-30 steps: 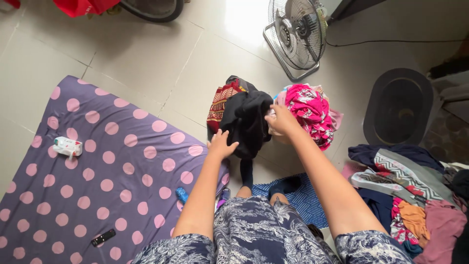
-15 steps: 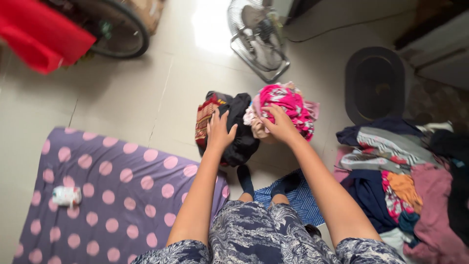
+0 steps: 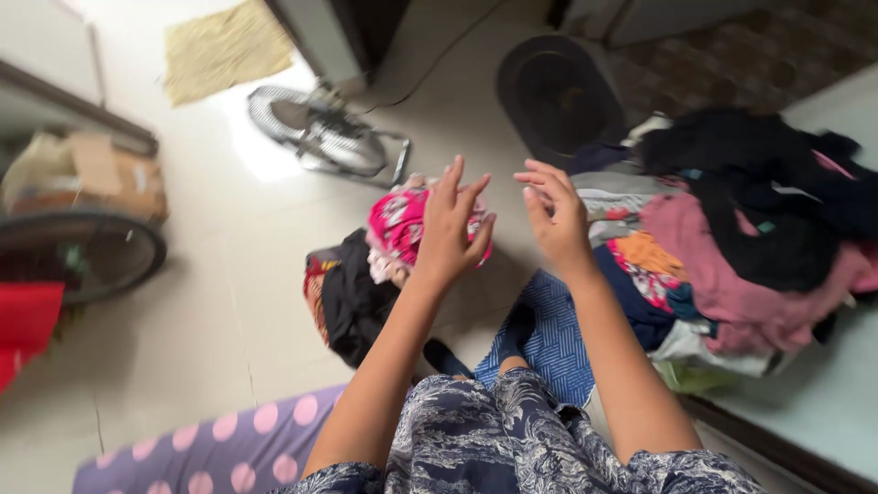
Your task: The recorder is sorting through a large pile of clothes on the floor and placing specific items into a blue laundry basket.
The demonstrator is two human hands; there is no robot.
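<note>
Both hands raised, empty | left hand over pink garment

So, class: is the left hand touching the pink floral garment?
Cannot tell. In the head view the left hand, fingers spread, overlaps the pink garment and may be raised above it; no contact or gap shows plainly.

Pink floral garment bunched on floor beside black garment.
</note>
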